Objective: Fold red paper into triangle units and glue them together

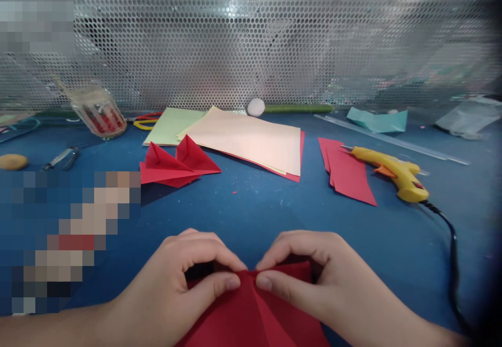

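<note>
A red sheet of paper (231,318) lies close in front of me, with a crease running down from its upper edge. My left hand (192,268) pinches that edge between thumb and fingers. Just beside it, my right hand (306,274) pinches the same edge, the two thumbs a small gap apart. Parts of the paper are hidden behind both hands. Farther off stands a folded red paper piece (176,166) with two raised points.
Cream paper sheets (251,138) and green paper (172,125) lie at the back. Right of them are red paper strips (347,172), a yellow glue gun (392,172) with a black cord, and a clear ruler (388,138). A jar (100,112) tilts at back left near scissors (147,122).
</note>
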Demonstrator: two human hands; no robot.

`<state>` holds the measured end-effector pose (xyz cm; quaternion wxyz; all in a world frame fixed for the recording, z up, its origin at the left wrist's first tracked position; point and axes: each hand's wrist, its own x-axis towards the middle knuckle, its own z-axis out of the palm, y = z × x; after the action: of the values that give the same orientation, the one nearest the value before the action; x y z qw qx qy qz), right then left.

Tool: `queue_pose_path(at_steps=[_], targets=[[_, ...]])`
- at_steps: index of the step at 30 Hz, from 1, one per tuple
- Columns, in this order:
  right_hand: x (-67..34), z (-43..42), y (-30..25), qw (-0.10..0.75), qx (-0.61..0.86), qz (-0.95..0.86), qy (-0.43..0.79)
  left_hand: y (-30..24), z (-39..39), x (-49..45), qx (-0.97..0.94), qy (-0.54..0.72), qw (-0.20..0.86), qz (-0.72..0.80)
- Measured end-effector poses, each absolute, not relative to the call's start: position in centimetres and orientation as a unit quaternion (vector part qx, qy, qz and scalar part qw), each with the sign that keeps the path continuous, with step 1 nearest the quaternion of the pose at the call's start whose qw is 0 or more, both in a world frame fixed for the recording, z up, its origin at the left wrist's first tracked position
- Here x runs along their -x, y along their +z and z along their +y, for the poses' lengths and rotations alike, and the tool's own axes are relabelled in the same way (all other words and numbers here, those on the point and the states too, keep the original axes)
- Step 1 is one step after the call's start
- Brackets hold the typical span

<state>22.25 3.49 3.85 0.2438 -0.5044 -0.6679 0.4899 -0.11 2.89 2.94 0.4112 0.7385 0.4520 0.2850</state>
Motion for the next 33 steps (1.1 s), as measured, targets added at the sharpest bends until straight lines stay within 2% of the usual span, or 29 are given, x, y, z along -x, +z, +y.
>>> queue_pose_path(at_steps=[8,14,18,25,33], targets=[[-22.68,3.69,3.0,0.294,0.468,-0.683,0.478,2.67,2.67,0.43,-0.734,0.292,0.409,0.457],[-22.7,3.95,3.43,0.28,0.492,-0.637,0.524,2.72,2.83,0.27,-0.72,0.319,0.402,0.467],[-22.78,4.19,3.39,0.304,0.498,-0.665,0.466,2.47,2.77,0.4,-0.705,0.35,0.384,0.482],[-22.82,4.12,3.4,0.346,0.489,-0.671,0.437,2.37,2.43,1.06,-0.742,0.238,0.372,0.504],[-22.9,3.48,3.51,0.383,0.474,-0.686,0.397,2.38,2.49,0.75,-0.771,0.251,0.336,0.48]])
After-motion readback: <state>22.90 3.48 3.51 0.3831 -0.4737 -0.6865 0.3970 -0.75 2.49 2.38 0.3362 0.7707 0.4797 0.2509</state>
